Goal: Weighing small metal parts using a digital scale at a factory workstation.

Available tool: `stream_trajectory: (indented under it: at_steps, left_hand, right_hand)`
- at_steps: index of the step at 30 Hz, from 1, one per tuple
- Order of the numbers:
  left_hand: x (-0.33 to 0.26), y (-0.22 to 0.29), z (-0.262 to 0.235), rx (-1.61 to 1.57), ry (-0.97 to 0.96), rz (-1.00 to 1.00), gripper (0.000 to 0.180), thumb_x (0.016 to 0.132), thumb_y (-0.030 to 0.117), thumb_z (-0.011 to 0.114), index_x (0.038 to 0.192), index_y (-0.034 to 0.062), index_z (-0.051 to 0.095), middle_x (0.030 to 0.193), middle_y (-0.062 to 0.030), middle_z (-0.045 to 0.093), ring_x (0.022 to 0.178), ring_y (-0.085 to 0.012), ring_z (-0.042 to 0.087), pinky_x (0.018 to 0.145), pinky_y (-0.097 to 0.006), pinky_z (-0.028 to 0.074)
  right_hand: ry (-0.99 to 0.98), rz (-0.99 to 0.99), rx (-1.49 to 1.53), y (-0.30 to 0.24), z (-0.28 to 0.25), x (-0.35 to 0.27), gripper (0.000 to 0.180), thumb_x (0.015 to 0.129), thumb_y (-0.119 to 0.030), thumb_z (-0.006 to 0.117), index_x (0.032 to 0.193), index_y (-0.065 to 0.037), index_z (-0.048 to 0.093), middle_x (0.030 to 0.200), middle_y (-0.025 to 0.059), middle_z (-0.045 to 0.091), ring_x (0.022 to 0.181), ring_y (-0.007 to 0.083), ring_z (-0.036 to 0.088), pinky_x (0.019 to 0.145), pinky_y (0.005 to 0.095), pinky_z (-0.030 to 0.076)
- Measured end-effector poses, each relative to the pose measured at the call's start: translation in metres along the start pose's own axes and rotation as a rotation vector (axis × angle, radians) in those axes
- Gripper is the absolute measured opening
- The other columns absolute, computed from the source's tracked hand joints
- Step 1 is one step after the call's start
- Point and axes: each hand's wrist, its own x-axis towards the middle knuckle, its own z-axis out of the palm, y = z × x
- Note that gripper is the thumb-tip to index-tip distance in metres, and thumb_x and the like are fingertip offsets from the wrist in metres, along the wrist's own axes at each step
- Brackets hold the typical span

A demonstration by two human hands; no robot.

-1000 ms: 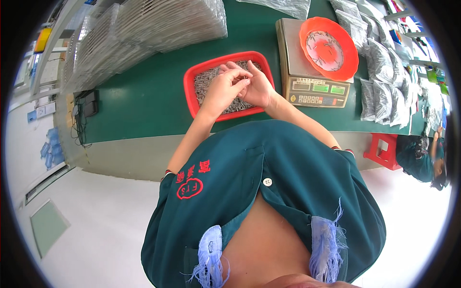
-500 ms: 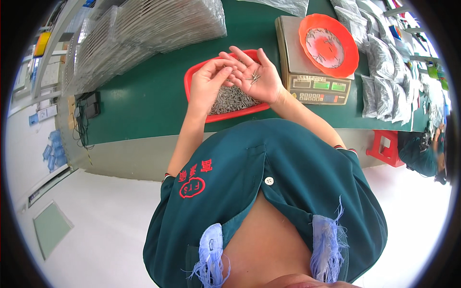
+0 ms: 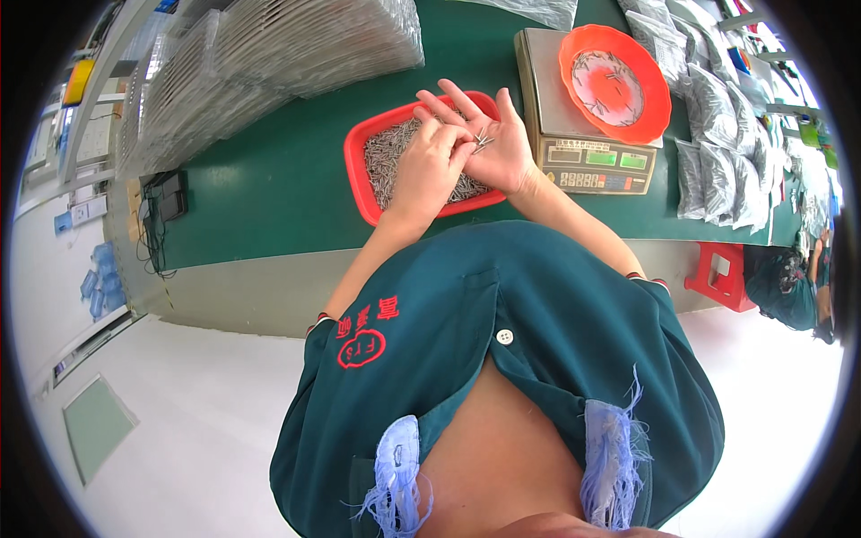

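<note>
Palm up, my right hand (image 3: 502, 154) is open with its fingers spread, and several thin silver metal pins (image 3: 482, 141) lie crossed on it. Thumb and fingertips of my left hand (image 3: 433, 161) are pinched together right beside these pins, over the right palm. Whatever sits between those fingertips is too small and hidden to make out. Both hands are above a red plastic basket (image 3: 361, 190) filled with a heap of similar metal pins (image 3: 384, 161), which they partly cover.
Right of the basket stands a digital scale (image 3: 545, 117), bearing a scalloped orange-red bowl (image 3: 657, 106) with a few pins inside. Filled clear bags (image 3: 717, 170) line the green table's right side. Stacked plastic-wrapped trays (image 3: 296, 54) occupy the back left. A red stool (image 3: 722, 278) stands below.
My left hand has shifted right and slightly down, its pinched fingertips now at the pins on my right palm. More of the basket's left side shows. My right hand has barely moved.
</note>
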Motion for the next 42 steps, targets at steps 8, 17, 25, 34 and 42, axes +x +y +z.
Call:
stream_trajectory:
  at_steps: [8,17,25,34,42]
  left_hand:
    - [0.003,-0.044,-0.016,-0.938,0.052,-0.563,0.015,0.090,0.018,0.061,0.093,0.0042,0.059,0.077,-0.0007,0.055,0.072,-0.0106,0.058,0.060,-0.025,0.047]
    - [-0.032,-0.120,0.017,-1.308,0.052,-0.909,0.009,0.089,0.008,0.058,0.095,0.0010,0.056,0.096,-0.0119,0.062,0.089,-0.0205,0.062,0.080,-0.036,0.056]
    - [-0.043,-0.167,0.035,-1.836,0.235,-1.115,0.020,0.097,0.016,0.045,0.093,-0.0007,0.056,0.094,-0.0131,0.063,0.093,-0.0257,0.063,0.087,-0.040,0.053]
    - [-0.050,-0.156,0.048,-1.720,0.205,-1.208,0.017,0.097,0.014,0.044,0.099,-0.0009,0.053,0.102,-0.0131,0.058,0.100,-0.0274,0.059,0.091,-0.043,0.051]
    - [-0.063,-0.163,0.033,-1.598,0.386,-1.206,0.013,0.096,0.011,0.046,0.099,-0.0004,0.052,0.099,-0.0124,0.057,0.101,-0.0257,0.059,0.092,-0.042,0.051]
  right_hand:
    - [0.229,-0.115,-0.057,-0.014,-0.001,-0.009,0.070,0.094,-0.057,0.024,0.140,-0.004,0.031,0.143,0.0179,0.034,0.133,0.0311,0.031,0.110,0.0423,0.027]
    - [0.084,-0.150,0.011,-0.030,-0.009,-0.021,0.067,0.098,-0.050,0.023,0.139,0.003,0.029,0.144,0.0164,0.032,0.135,0.0281,0.029,0.111,0.0413,0.027]
    - [0.009,-0.113,0.018,-0.026,0.013,-0.027,0.080,0.093,-0.060,0.021,0.141,0.004,0.022,0.148,0.0196,0.023,0.138,0.0307,0.022,0.113,0.0458,0.021]
    - [-0.041,-0.125,0.007,-0.031,0.016,-0.031,0.080,0.093,-0.061,0.020,0.142,0.003,0.022,0.149,0.0194,0.021,0.139,0.0302,0.020,0.113,0.0460,0.020]
    - [-0.057,-0.158,0.019,-0.040,0.015,-0.036,0.082,0.092,-0.062,0.021,0.141,0.003,0.024,0.149,0.0185,0.021,0.139,0.0297,0.020,0.114,0.0453,0.019]
